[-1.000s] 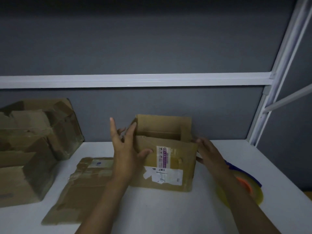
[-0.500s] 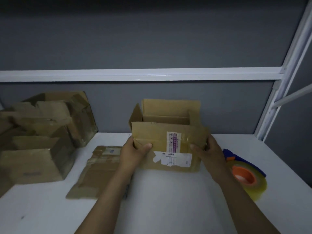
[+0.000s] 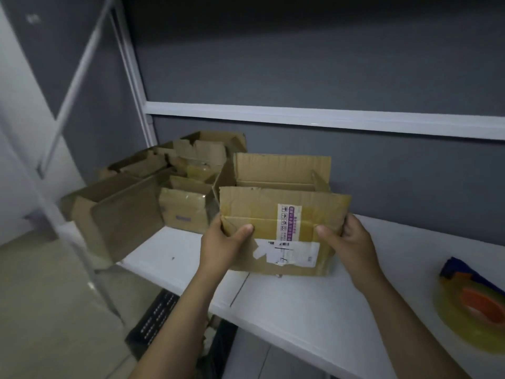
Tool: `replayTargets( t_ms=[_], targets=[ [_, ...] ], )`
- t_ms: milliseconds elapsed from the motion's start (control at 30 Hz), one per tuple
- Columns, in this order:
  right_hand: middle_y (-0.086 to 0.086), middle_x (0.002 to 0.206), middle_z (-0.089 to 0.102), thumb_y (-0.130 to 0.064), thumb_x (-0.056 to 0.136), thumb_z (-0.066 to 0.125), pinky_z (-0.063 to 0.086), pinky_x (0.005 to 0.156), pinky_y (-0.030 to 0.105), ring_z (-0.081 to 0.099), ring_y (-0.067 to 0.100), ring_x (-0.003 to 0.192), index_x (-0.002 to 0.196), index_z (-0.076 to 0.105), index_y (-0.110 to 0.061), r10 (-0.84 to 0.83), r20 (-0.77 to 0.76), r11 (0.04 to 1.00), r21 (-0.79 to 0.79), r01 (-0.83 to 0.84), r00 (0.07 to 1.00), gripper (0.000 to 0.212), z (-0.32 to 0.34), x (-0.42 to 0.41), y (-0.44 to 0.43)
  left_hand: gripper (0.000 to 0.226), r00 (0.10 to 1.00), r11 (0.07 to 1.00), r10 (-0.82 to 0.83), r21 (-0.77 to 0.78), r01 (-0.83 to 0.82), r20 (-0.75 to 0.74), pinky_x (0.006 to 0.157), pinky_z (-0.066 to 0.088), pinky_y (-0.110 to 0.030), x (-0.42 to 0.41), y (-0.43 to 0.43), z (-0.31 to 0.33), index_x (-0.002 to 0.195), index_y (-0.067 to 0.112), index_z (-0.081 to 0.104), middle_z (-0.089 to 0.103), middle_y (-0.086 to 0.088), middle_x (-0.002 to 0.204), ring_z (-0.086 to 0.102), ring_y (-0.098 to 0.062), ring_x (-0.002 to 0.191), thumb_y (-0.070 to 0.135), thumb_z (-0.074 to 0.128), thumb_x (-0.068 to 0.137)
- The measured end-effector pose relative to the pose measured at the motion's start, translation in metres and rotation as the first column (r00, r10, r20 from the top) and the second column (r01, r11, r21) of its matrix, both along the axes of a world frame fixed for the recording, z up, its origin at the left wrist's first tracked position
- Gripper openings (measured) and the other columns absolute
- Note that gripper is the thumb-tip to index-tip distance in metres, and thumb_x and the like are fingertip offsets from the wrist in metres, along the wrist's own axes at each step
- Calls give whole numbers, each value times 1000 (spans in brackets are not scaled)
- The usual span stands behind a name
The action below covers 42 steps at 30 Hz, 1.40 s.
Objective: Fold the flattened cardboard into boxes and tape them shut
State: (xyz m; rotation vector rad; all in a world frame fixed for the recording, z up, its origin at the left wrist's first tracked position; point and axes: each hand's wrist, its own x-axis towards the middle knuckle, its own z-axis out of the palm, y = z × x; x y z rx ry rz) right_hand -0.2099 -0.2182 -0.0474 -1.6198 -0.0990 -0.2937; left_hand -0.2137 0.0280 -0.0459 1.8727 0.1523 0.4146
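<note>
An open-topped cardboard box (image 3: 281, 214) with a purple and white label hangs a little above the white table (image 3: 314, 305). Its top flaps stand up. My left hand (image 3: 222, 244) grips the box's left front corner, thumb on the front face. My right hand (image 3: 348, 242) grips the right front corner the same way. A roll of clear tape (image 3: 472, 307) with an orange core lies on the table at the far right.
Several folded cardboard boxes (image 3: 153, 195) are piled at the table's left end against the grey wall. A white metal frame post (image 3: 128, 64) rises behind them. A black crate (image 3: 161, 315) sits on the floor under the table edge.
Both hands have lifted the box and carried it left toward the pile of boxes. The view has swung left, so the tape roll now sits at the right edge.
</note>
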Motion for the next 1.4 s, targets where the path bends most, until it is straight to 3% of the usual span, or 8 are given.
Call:
replayTargets(
  t_ms=[300,367,467,600,800,1033,1233,1400],
  targets=[
    [-8,119,67,-17,79,76,54,88,28,63,5,107,131,56,-22,91,-26,996,-24,-92,996,55,-15,-13,136,52,991,992,129,8,-130,35,72,44,-26,-27,135,-14,120,29,48,55,13,106,53,-10,96,36,77,78],
    [-7,122,64,-14,80,75,53,80,17,61,2,106,133,54,-19,72,-32,997,-27,-73,997,57,-19,-12,166,56,991,988,133,69,-135,32,79,48,-31,-23,169,-20,120,26,50,56,9,114,54,-12,101,39,79,74],
    [-3,128,60,-14,79,76,51,84,24,58,11,114,137,49,-17,62,-69,998,-15,-63,996,63,-29,-7,212,68,992,979,128,159,-128,8,91,49,-42,-12,220,-25,128,21,51,55,1,124,54,-19,110,43,80,70],
    [-4,127,59,-9,79,76,52,70,16,58,8,109,138,46,-18,54,-126,998,-10,-56,991,67,-44,-3,263,71,996,974,84,214,-78,-19,86,48,-36,2,272,-31,131,20,47,55,-1,125,54,-20,111,38,81,72],
    [-10,127,59,-17,75,80,51,96,35,59,8,113,141,41,-24,-4,-166,985,-173,-25,986,76,-57,3,294,85,999,952,27,307,-16,-34,95,46,-41,18,302,-39,141,16,34,54,-6,133,51,-27,122,28,83,72],
    [-12,127,55,-19,83,73,49,98,38,54,10,116,143,33,-29,-57,-139,930,-367,2,989,73,-45,15,316,96,983,811,167,556,-183,80,99,34,-42,28,309,-39,145,4,30,40,-18,137,35,-32,124,38,81,71],
    [2,143,47,-32,87,68,44,100,41,49,25,127,149,24,-24,-85,-136,763,-646,-23,987,76,-37,18,311,95,966,803,256,561,-200,-23,91,43,-45,12,297,-37,148,2,22,36,-19,134,44,-36,116,38,76,79],
    [4,145,43,-37,90,64,35,103,28,41,24,132,140,45,-15,-27,-170,548,-827,-127,985,58,-28,4,261,59,953,688,186,661,-301,241,84,46,-50,-19,255,-44,126,3,54,50,-22,121,52,-39,106,22,78,76]
  ],
)
